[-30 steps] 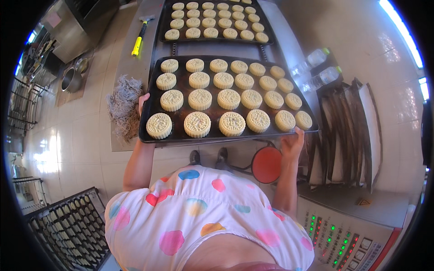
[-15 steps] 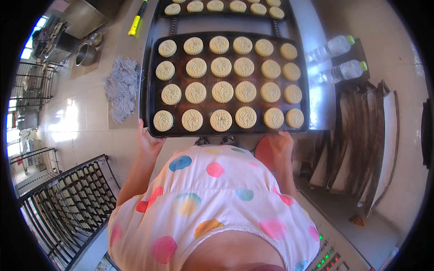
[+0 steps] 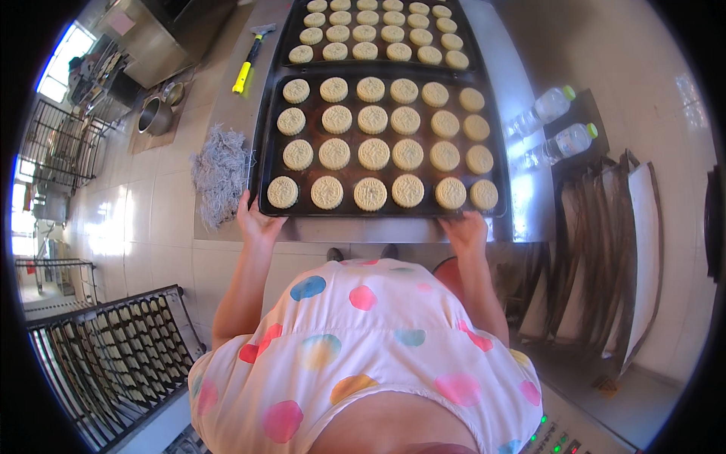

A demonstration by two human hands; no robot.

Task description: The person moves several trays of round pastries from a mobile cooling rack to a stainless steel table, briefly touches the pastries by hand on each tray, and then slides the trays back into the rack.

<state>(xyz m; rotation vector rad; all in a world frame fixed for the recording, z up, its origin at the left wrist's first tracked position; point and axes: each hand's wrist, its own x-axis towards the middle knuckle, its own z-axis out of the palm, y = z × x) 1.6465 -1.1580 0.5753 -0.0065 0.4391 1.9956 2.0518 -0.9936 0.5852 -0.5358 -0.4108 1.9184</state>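
- The steel table [image 3: 363,229] is running out in front of me, its near edge showing just beyond my body.
- My white top [image 3: 363,325] with its coloured spots is filling the lower middle of the view.
- A rack [image 3: 113,363] is standing on my left, holding rows of small pale pieces.
- The near tray [image 3: 352,175], dark and rectangular, is lying over the table in front of me.
- The far tray [image 3: 382,62] is lying right beyond it; I cannot tell whether their edges are touching.
- A grey shaggy rag [image 3: 219,174] is sitting on the table, just left of the near tray.
- Two clear bottles [image 3: 554,104] with green caps are lying to the right.
- A scraper [image 3: 252,57] with a yellow handle is resting left of the trays.
- My left hand [image 3: 259,221] is touching the near left corner, thumb spreading away from the fingers.
- My right hand [image 3: 466,229] is touching the near edge towards the right, fingertips hiding at the rim; I cannot tell how tightly either hand is gripping.
- Round, patterned pale cakes [image 3: 370,194] are sitting in four rows of six on the near tray.
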